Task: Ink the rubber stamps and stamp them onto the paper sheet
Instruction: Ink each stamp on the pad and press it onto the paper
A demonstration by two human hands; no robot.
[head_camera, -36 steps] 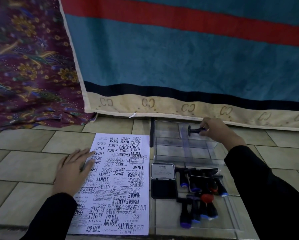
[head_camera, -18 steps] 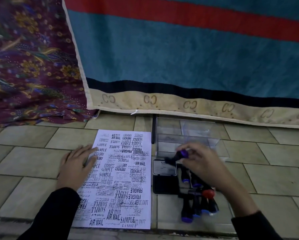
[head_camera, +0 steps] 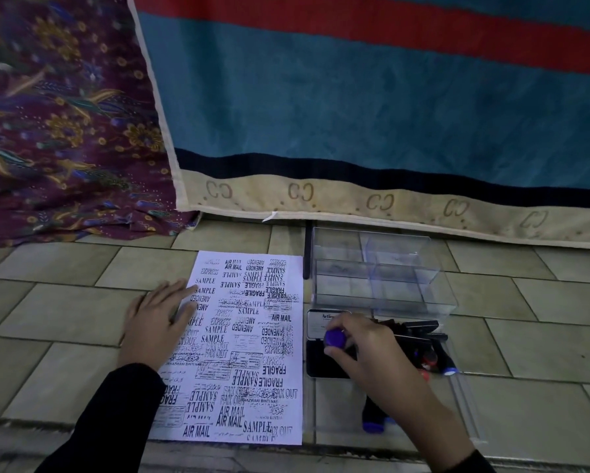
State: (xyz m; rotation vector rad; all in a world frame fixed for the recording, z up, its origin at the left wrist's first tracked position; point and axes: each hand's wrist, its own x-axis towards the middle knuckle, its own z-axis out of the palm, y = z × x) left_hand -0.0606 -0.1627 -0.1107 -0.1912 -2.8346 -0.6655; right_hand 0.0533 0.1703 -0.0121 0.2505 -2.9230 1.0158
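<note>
Right hand (head_camera: pixel 372 356) grips a stamp (head_camera: pixel 334 337) by its purple knob, over the ink pad (head_camera: pixel 315 365), just right of the paper (head_camera: pixel 252 336); whether stamp and pad touch is hidden. Stamp is likely light, rigid plastic; the knob is the place to hold it, pressing straight down. Paper is thin and apt to slide on smooth tile. Left hand (head_camera: pixel 157 322) lies flat, fingers straight, on its left edge. Floor (head_camera: pixel 47 312) is pale tile. Clear box (head_camera: pixel 382 278) and spare stamps (head_camera: pixel 419 336) sit beside the pad; blanket (head_camera: pixel 355 114) hangs behind.
</note>
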